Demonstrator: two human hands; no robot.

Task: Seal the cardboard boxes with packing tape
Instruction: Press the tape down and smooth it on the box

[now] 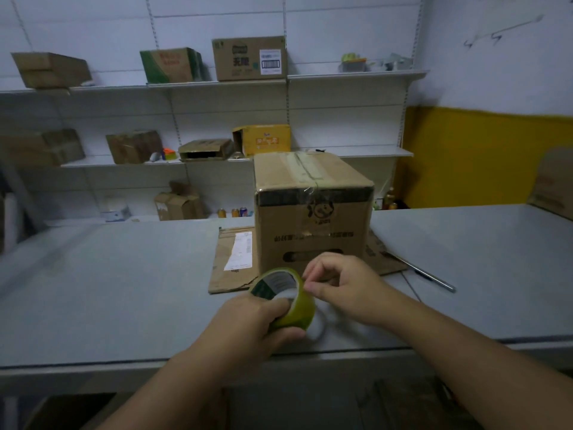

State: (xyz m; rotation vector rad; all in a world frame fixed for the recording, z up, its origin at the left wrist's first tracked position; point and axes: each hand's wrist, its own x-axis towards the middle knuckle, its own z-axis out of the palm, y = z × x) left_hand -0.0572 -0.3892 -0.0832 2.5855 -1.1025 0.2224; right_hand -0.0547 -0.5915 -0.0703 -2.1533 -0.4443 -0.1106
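Note:
A closed brown cardboard box (313, 212) stands upright on the grey table (124, 290), a strip of tape running along its top seam. In front of it, over the table's near edge, my left hand (254, 324) grips a roll of yellowish-green packing tape (288, 297). My right hand (338, 283) is at the roll's right side, thumb and forefinger pinching at the tape's edge. The box is a short way beyond both hands and neither touches it.
A flattened cardboard sheet (231, 265) with a white label lies under the box. A metal rod (434, 280) rests on the table to the right. Another cardboard piece (555, 184) leans at far right. Wall shelves (217, 83) behind hold several boxes and cans.

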